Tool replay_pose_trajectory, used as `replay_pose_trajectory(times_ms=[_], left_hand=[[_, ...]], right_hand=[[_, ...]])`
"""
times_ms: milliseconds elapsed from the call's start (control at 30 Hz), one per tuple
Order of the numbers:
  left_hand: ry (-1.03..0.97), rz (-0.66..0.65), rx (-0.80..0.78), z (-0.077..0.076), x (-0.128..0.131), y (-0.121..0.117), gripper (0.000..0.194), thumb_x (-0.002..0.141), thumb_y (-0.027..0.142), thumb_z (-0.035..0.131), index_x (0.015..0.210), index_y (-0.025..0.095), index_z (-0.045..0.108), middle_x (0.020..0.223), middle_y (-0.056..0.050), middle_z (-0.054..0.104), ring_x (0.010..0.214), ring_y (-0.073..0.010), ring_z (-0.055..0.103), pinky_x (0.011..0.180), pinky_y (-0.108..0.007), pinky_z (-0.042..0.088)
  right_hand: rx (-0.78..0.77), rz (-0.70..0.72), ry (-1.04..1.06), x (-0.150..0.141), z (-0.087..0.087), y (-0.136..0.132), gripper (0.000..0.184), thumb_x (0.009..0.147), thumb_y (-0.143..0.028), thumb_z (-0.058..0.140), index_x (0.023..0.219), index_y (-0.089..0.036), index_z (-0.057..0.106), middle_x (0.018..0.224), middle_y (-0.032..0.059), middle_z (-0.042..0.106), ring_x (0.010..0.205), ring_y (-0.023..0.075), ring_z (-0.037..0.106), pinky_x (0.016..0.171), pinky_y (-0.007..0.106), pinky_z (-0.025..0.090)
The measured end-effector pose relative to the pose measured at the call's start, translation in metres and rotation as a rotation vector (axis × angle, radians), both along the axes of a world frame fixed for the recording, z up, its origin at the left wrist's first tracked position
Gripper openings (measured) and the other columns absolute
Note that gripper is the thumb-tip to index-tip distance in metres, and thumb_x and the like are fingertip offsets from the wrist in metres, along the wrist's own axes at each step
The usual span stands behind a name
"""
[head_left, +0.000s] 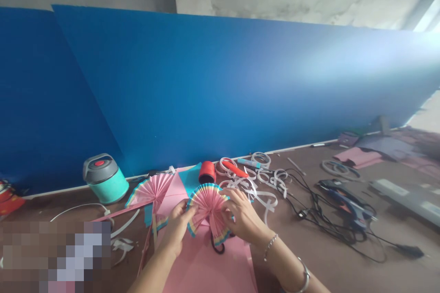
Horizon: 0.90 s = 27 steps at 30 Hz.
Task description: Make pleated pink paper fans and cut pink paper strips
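Between my two hands is a pleated paper fan (209,199), pink with a rainbow-striped edge, spread almost into a full circle. My left hand (178,223) pinches its left edge. On the opposite side, the fingers of my right hand (239,210) are closed on the right edge. Pink paper (213,265) lies under the fan, with a black loop (217,249) partly hidden below it. Just to the left rests a second pink pleated fan (154,192). A red roll (207,172) and a blue sheet (190,177) are right behind the held fan.
A turquoise container with a grey lid (107,183) stands back left. White strips (264,197) lie tangled to the right, near an orange-red object (235,169). Farther right are a glue gun (349,206), black cables (318,219) and a grey bar (405,197). A blue panel (220,91) borders the table.
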<state>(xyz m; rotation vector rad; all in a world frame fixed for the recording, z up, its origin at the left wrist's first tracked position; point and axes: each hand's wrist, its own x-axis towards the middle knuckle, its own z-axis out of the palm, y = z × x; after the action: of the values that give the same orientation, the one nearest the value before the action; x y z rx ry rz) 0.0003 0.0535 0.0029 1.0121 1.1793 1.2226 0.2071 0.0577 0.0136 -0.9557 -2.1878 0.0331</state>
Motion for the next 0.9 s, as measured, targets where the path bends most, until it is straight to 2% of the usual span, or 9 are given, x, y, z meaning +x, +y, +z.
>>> replay_pose_trajectory(times_ms=[100,200,267,333,400,433,567,700,900], left_hand=[[-0.01,-0.017,0.004,-0.002,-0.003,0.0,0.029,0.07,0.041,0.07,0.088,0.018,0.067,0.079,-0.002,0.07,0.083,-0.0219,0.063,0.078,-0.03,0.046],[-0.19,-0.021,0.008,-0.003,-0.003,-0.003,0.039,0.073,0.049,0.066,0.097,0.019,0.067,0.095,-0.006,0.071,0.097,-0.0256,0.062,0.086,-0.034,0.045],[-0.398,-0.116,0.008,-0.002,0.002,-0.008,0.048,0.074,0.058,0.061,0.101,0.019,0.067,0.102,-0.01,0.07,0.103,-0.0276,0.06,0.091,-0.038,0.044],[-0.53,-0.275,-0.007,0.003,0.012,-0.015,0.051,0.073,0.059,0.062,0.101,0.017,0.068,0.105,-0.013,0.069,0.105,-0.0295,0.059,0.094,-0.041,0.043],[-0.456,-0.345,-0.031,0.009,0.024,-0.023,0.041,0.072,0.042,0.07,0.105,0.017,0.067,0.109,-0.012,0.069,0.105,-0.0287,0.06,0.095,-0.04,0.042],[-0.395,-0.329,-0.029,0.012,0.03,-0.026,0.041,0.071,0.037,0.072,0.107,0.017,0.066,0.108,-0.011,0.069,0.104,-0.0282,0.061,0.094,-0.04,0.042],[-0.235,-0.26,-0.068,0.015,0.043,-0.031,0.04,0.068,0.038,0.073,0.099,0.014,0.069,0.093,-0.01,0.073,0.089,-0.0277,0.066,0.083,-0.038,0.047],[-0.182,-0.18,-0.065,0.014,0.039,-0.028,0.033,0.068,0.033,0.07,0.093,0.013,0.07,0.086,-0.008,0.074,0.087,-0.0259,0.066,0.082,-0.035,0.047],[-0.139,-0.206,-0.042,0.015,0.031,-0.026,0.031,0.07,0.025,0.06,0.097,0.016,0.069,0.088,-0.005,0.073,0.086,-0.0232,0.065,0.082,-0.033,0.048]], right_hand=[[-0.004,0.004,0.009,0.0,-0.001,0.0,0.022,0.067,0.0,0.05,0.076,-0.02,0.055,0.112,0.0087,0.056,0.109,0.0254,0.049,0.086,0.041,0.044],[0.019,-0.013,0.03,0.002,-0.003,0.002,0.024,0.065,0.0,0.049,0.078,-0.02,0.055,0.113,0.0087,0.056,0.109,0.0256,0.049,0.087,0.042,0.044],[0.04,-0.038,0.061,0.002,-0.004,0.002,0.024,0.065,0.0,0.048,0.077,-0.02,0.054,0.112,0.0088,0.056,0.108,0.0255,0.049,0.086,0.042,0.044],[0.049,-0.069,0.089,0.002,-0.005,0.002,0.02,0.068,-0.002,0.049,0.075,-0.02,0.053,0.111,0.0089,0.056,0.105,0.025,0.05,0.084,0.041,0.044],[0.051,-0.084,0.101,0.0,-0.004,0.0,0.017,0.071,-0.003,0.05,0.074,-0.02,0.053,0.111,0.0092,0.055,0.106,0.0252,0.05,0.084,0.041,0.044],[0.055,-0.083,0.101,-0.001,-0.004,-0.001,0.016,0.072,-0.005,0.051,0.074,-0.02,0.053,0.112,0.0093,0.055,0.108,0.0255,0.049,0.085,0.042,0.043],[0.054,-0.026,0.061,-0.004,0.0,-0.006,0.014,0.077,-0.008,0.051,0.083,-0.02,0.055,0.117,0.0096,0.054,0.113,0.0261,0.047,0.09,0.043,0.042],[0.039,0.012,0.061,-0.002,0.002,-0.006,0.025,0.078,-0.008,0.047,0.096,-0.021,0.058,0.118,0.0108,0.053,0.113,0.0269,0.047,0.092,0.046,0.042],[-0.004,0.041,0.126,0.003,0.002,-0.003,0.025,0.079,-0.008,0.046,0.096,-0.021,0.06,0.117,0.0105,0.052,0.111,0.0263,0.049,0.091,0.046,0.043]])
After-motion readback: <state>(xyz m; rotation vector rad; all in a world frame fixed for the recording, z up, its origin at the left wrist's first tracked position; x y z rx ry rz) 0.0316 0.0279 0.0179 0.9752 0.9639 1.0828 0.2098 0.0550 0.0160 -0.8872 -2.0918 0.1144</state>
